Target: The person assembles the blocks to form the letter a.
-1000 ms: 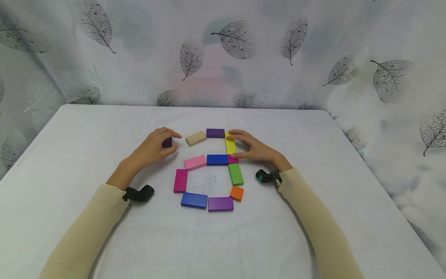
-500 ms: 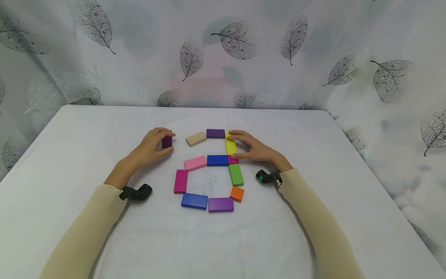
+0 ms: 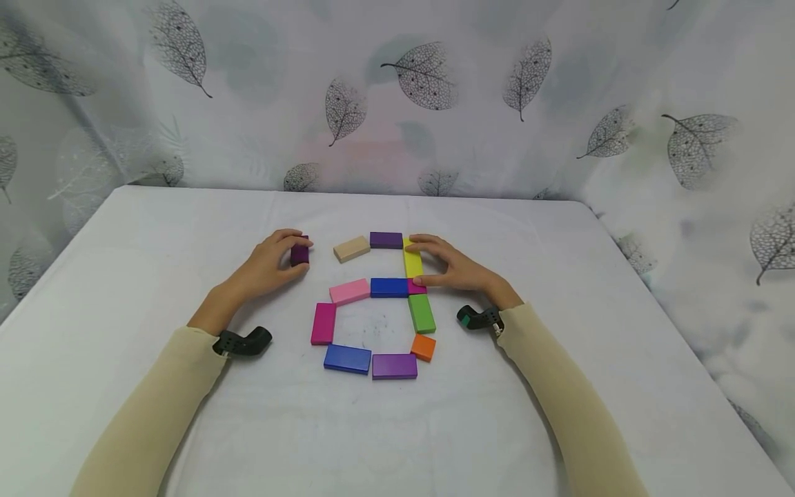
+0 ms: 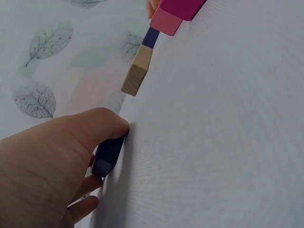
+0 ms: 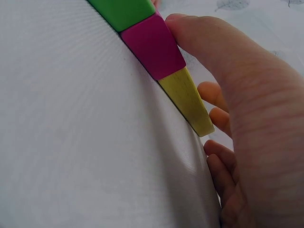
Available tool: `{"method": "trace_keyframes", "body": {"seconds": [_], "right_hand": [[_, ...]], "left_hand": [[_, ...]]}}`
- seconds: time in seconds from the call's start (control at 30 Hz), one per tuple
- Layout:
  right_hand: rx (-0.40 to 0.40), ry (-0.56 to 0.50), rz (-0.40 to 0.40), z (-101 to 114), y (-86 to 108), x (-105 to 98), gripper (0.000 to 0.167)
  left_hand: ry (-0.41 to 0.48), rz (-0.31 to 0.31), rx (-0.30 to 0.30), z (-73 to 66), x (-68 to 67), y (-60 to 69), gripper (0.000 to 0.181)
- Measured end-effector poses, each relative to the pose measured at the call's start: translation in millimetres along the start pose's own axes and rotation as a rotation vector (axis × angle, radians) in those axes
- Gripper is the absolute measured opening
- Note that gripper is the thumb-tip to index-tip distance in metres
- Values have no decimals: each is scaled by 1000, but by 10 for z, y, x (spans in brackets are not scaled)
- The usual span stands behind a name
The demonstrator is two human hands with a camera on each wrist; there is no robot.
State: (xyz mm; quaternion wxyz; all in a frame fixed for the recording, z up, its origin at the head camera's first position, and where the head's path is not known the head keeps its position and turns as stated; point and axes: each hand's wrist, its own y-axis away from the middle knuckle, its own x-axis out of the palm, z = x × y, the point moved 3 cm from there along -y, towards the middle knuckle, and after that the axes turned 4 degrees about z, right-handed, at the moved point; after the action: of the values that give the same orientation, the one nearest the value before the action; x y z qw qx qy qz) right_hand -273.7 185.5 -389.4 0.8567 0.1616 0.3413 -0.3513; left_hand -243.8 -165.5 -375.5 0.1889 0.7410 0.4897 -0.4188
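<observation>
My left hand point(image 3: 267, 262) is at the far left of the block layout, thumb and fingers around a dark purple block point(image 3: 300, 252) that sits on the table. In the left wrist view the thumb lies along one end of this dark block point(image 4: 108, 154), with fingertips behind it. My right hand point(image 3: 459, 266) rests at the upper right of the layout. Its fingertips touch the yellow block point(image 3: 413, 262) and its thumb touches the magenta block point(image 3: 417, 286). In the right wrist view the fingers are loosely bent beside the yellow block point(image 5: 189, 102), and the thumb point(image 5: 204, 35) is against the magenta block's edge.
Other blocks form a closed ring and an upper row: tan point(image 3: 351, 249), purple point(image 3: 386, 240), pink point(image 3: 350, 291), blue point(image 3: 389, 288), green point(image 3: 422, 313), orange point(image 3: 424, 347), violet point(image 3: 395, 366). White cloth point(image 3: 509, 414) covers the table; a leaf-patterned curtain point(image 3: 261, 103) hangs behind.
The left hand's thumb and fingers have drawn in closer around the dark purple block. The right hand stays in place on the yellow and magenta blocks.
</observation>
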Motion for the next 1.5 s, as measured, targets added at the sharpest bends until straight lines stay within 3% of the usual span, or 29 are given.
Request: {"method": "trace_keyframes", "body": {"seconds": [0.3, 0.43, 0.87, 1.1, 1.5], "right_hand": [[14, -16, 23, 389, 101, -51, 60], [13, -21, 19, 435, 122, -62, 58], [10, -34, 21, 431, 135, -60, 60], [-5, 1, 4, -8, 14, -14, 63], [9, -13, 3, 27, 6, 1, 64]], "left_hand": [[-7, -42, -14, 15, 4, 30, 42], [-5, -43, -31, 16, 3, 31, 44], [-7, -54, -29, -20, -10, 46, 44], [-10, -58, -25, -31, -15, 45, 44], [-35, -68, 6, -110, -9, 27, 44]]}}
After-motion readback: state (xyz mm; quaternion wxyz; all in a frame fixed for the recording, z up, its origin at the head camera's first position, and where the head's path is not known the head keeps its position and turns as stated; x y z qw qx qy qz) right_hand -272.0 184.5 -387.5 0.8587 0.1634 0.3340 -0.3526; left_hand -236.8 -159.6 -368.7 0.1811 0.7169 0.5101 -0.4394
